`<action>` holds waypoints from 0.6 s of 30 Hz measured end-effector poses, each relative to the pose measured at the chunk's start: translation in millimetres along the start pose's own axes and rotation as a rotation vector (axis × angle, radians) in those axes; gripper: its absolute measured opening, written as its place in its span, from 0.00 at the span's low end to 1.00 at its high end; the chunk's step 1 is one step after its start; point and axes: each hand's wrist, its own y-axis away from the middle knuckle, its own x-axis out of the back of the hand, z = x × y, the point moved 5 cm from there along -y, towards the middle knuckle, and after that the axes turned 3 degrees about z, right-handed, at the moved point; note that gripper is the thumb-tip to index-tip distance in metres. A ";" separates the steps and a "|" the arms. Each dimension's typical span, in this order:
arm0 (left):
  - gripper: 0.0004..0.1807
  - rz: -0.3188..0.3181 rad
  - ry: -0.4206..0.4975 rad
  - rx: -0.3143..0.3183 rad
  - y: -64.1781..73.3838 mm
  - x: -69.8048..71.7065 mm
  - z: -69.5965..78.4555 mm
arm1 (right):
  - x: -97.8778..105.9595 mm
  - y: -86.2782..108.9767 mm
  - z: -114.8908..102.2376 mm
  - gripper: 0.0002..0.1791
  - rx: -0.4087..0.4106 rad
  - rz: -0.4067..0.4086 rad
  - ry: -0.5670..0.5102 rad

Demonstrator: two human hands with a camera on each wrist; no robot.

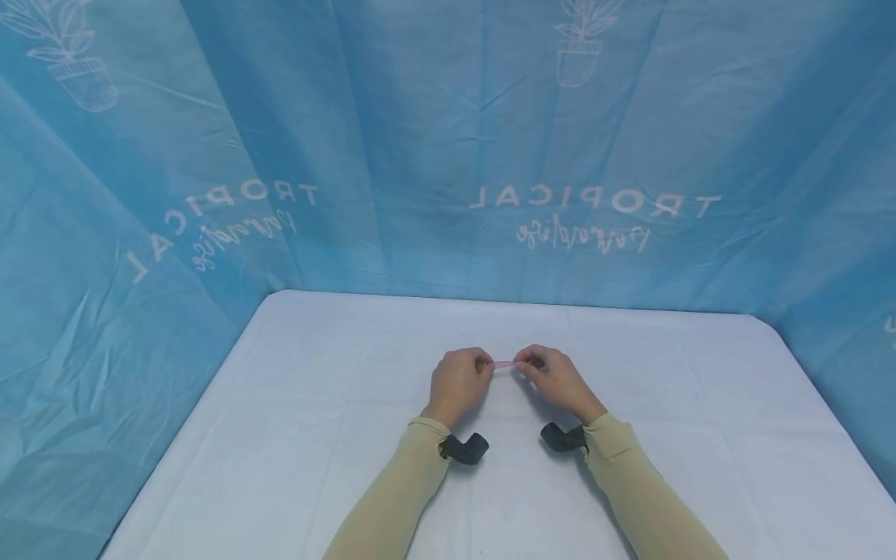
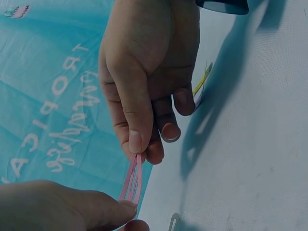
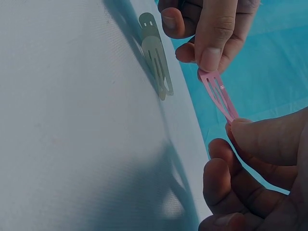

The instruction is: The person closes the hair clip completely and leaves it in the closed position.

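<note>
A pink snap hair clip (image 1: pixel 504 364) is held up level between both hands, one end in each. My left hand (image 1: pixel 458 383) pinches the clip's left end between thumb and fingertips. The right hand (image 1: pixel 556 381) pinches the opposite end, its other fingers loosely curled. Long slots show along the pink clip (image 3: pixel 220 94) in the right wrist view, while its two tips are covered by the fingers. Beneath the hands, a grey-green snap clip (image 3: pixel 153 43) lies on the white cloth, its strips spread apart.
A slim yellow-green thing (image 2: pixel 204 79) shows partly behind the right hand's fingers. White cloth (image 1: pixel 280 435) covers the table. Blue curtains (image 1: pixel 420 155) with plant drawings and lettering hang at the back and sides. Black wrist cameras (image 1: pixel 464 449) sit on both cuffs.
</note>
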 end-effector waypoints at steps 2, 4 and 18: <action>0.05 0.003 0.002 -0.001 0.1 0.1 -0.4 | -0.3 -0.2 0.1 0.08 -0.003 -0.002 0.000; 0.05 0.006 0.003 -0.002 -0.5 -0.1 -1.3 | -0.2 -0.2 -0.4 0.08 -0.005 -0.005 0.001; 0.05 0.016 0.031 0.003 -0.4 3.4 -1.6 | -1.9 1.2 -3.0 0.09 0.009 -0.019 -0.014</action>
